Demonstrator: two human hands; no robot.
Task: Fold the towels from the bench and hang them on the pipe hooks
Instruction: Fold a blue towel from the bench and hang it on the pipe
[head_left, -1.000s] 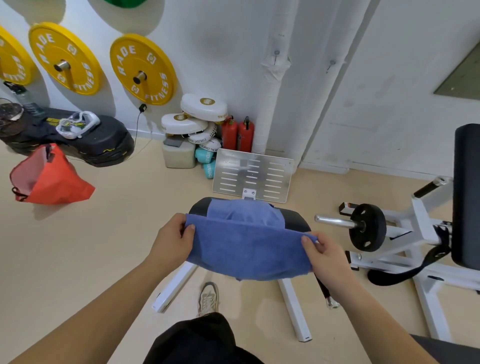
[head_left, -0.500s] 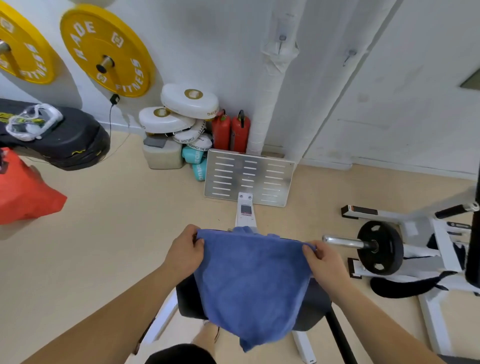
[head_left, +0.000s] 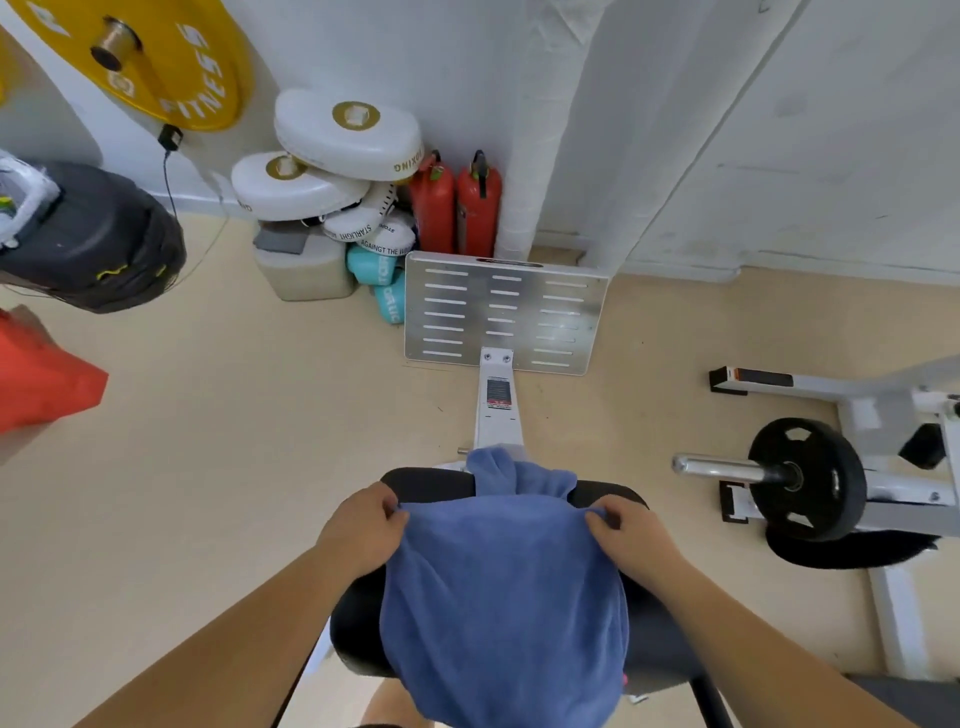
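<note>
Beige gym floor (head_left: 260, 441) meets a white wall (head_left: 467, 62) by 2 red extinguishers (head_left: 457, 208). Over the black bench pad (head_left: 431, 480), left hand (head_left: 363, 530) and right hand (head_left: 631, 535) each pinch a far corner of the blue towel (head_left: 504, 597); a bunched towel (head_left: 514, 475), apparently separate, lies just beyond.

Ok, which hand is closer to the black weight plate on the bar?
Right. The right hand grips the blue towel at the corner toward the black weight plate, which sits to its right; the left hand grips the far corner, across the towel.
</note>
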